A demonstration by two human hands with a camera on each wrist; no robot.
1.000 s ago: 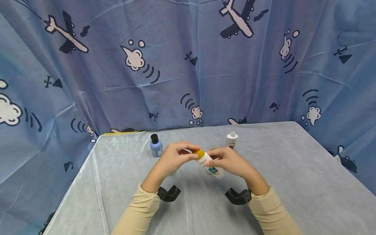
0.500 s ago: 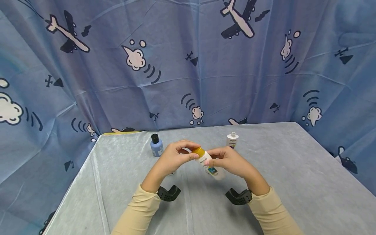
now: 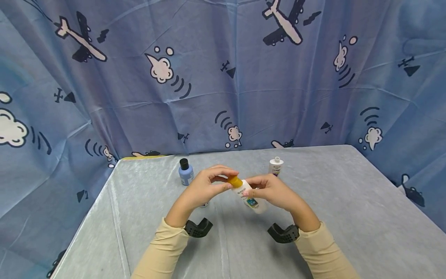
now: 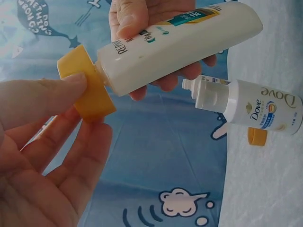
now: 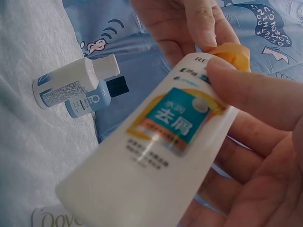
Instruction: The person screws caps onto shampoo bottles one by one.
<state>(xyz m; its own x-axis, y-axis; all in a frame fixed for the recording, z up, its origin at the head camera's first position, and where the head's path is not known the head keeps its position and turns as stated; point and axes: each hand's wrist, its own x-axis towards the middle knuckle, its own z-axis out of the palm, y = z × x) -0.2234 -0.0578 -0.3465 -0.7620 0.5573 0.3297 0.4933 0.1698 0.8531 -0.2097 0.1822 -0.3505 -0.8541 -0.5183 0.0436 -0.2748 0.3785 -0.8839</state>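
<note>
Above the table, my right hand [image 3: 270,190] grips a white shampoo bottle [image 3: 245,191] with a teal and orange label, tilted with its top toward my left hand [image 3: 209,184]. That left hand pinches the bottle's yellow cap [image 4: 97,100] between thumb and fingers. In the left wrist view the cap sits askew at the bottle's mouth, a bit of the neck showing between them. The right wrist view shows the label side of the bottle [image 5: 123,179], my right thumb lying across its shoulder.
A blue bottle [image 3: 186,174] with a black cap stands at the back left, beside a white-capped bottle [image 5: 66,82]. An uncapped white bottle [image 3: 275,166] stands at the back right. A Dove bottle [image 4: 265,106] and a loose yellow cap [image 4: 257,136] are on the table [image 3: 348,201].
My left hand has shifted slightly left, and the yellow cap has tilted and come a little away from the bottle. My right hand holds the bottle almost still.
</note>
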